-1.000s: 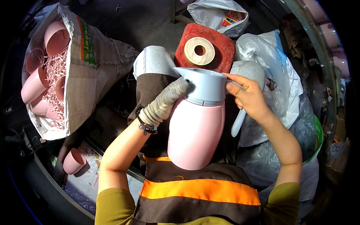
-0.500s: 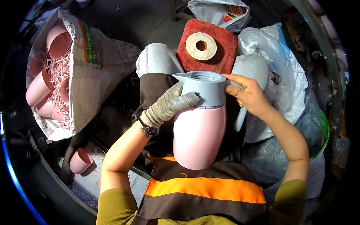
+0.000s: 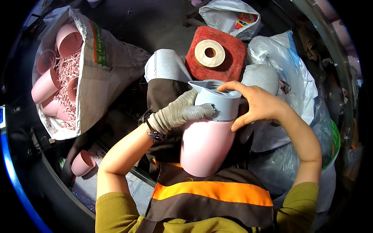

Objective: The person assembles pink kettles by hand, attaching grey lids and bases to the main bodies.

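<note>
A pink vacuum jug with a grey-blue collar and pouring spout stands slightly tilted over my lap. My left hand, in a worn knitted glove with a torn thumb tip, is closed round the collar from the left. Bare, my right hand curves over the collar's right side. Its index finger reaches over the rim into the mouth, and the thumb rests at the top of the pink body. Most of the jug's handle is hidden behind that hand.
To the left, a white woven sack holds several pink cups and pink shreds; another pink cup lies below it. Ahead is a cream tape roll on a red padded stool. Clear plastic bags crowd the right.
My right hand has moved from the handle to the jug's rim and side. The jug has tilted a little, its top shifting right. My left hand keeps its hold.
</note>
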Available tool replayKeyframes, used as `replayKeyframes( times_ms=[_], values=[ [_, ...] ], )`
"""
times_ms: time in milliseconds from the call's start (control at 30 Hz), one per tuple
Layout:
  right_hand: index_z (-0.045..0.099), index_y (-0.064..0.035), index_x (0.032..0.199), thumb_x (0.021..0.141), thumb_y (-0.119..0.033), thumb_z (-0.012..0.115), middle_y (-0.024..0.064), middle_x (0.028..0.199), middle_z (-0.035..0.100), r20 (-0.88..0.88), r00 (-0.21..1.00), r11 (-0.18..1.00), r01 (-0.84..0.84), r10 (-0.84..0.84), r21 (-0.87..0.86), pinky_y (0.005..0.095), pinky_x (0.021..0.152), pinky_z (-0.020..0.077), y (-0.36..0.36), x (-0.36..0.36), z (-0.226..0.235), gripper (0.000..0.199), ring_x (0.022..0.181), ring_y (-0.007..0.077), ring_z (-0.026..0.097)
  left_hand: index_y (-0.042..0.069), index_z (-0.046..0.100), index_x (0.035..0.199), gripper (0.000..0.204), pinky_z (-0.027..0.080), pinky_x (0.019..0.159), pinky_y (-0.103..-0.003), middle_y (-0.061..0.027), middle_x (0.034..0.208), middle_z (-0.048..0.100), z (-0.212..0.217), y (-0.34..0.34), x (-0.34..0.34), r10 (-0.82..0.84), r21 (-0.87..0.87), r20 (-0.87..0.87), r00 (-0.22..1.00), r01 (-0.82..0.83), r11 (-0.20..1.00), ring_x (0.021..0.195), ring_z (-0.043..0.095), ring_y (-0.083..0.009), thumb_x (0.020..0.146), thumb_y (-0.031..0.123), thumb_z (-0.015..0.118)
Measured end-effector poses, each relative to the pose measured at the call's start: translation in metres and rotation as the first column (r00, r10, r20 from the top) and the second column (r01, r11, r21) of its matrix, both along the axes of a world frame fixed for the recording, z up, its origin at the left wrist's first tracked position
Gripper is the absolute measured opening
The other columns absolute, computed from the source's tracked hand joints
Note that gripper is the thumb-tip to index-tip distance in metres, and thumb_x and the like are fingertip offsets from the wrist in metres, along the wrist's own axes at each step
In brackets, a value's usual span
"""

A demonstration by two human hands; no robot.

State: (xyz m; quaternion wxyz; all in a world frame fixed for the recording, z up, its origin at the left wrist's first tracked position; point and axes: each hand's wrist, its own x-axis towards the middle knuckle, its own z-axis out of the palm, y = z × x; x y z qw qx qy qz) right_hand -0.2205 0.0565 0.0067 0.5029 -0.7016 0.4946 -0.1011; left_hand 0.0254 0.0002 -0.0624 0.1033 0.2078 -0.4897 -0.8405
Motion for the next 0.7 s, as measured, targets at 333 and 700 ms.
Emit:
replayKeyframes(
  times_ms=[333,700],
  values=[
    [0.052,-0.0068,0.118,0.06,-0.033,0.09,0.0091,0.102,0.065,0.018,1.0,0.99,0.003,-0.005,0.141,0.0316,0.078,0.0492,-0.012,-0.005,0.0,0.074,0.086,0.0209,0.065,-0.002,0.059,0.116,0.052,0.05,0.08,-0.029,-0.0067,0.095,0.067,-0.01,-0.008,-0.002,-0.061,-0.09,0.078,0.995,0.068,0.994,0.09,0.061,-0.0135,0.082,0.035,0.072],
    [0.057,-0.0047,0.111,0.06,-0.027,0.091,0.0091,0.104,0.067,0.031,0.986,0.981,0.162,-0.166,0.111,0.031,0.087,0.0479,0.003,-0.022,0.024,0.065,0.098,0.0194,0.064,0.009,0.053,0.133,0.074,0.044,0.099,-0.044,-0.0198,0.124,0.057,0.006,-0.126,-0.076,0.26,-0.89,0.362,0.895,0.249,0.382,0.118,0.055,-0.0323,0.076,0.053,0.072]
  ],
)
